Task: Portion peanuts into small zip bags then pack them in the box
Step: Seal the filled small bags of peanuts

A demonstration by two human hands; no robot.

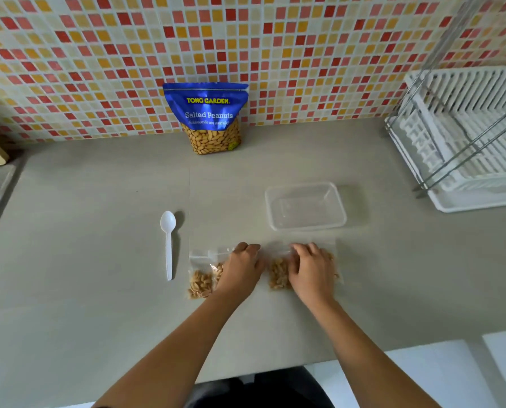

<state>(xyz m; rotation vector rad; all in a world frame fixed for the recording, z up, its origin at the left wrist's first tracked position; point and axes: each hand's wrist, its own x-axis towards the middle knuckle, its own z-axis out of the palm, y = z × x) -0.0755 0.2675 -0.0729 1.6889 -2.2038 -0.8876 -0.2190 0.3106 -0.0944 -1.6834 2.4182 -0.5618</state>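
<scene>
Left hand [241,267], fingertips hidden, on left bag [201,282]; right hand [312,270], fingers spread, on right bag [278,276].

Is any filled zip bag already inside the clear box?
No, the clear box holds nothing; the left zip bag and right zip bag lie on the counter.

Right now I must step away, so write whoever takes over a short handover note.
Hands: the left hand rests on the left zip bag, the right hand on the right zip bag; grip unclear.
Both bags hold peanuts and lie in front of the clear box, which is empty. The spoon lies to their left; the peanut pouch stands at the wall.
Done: two bags filled.
Left: check seals, pack both in the box.
</scene>
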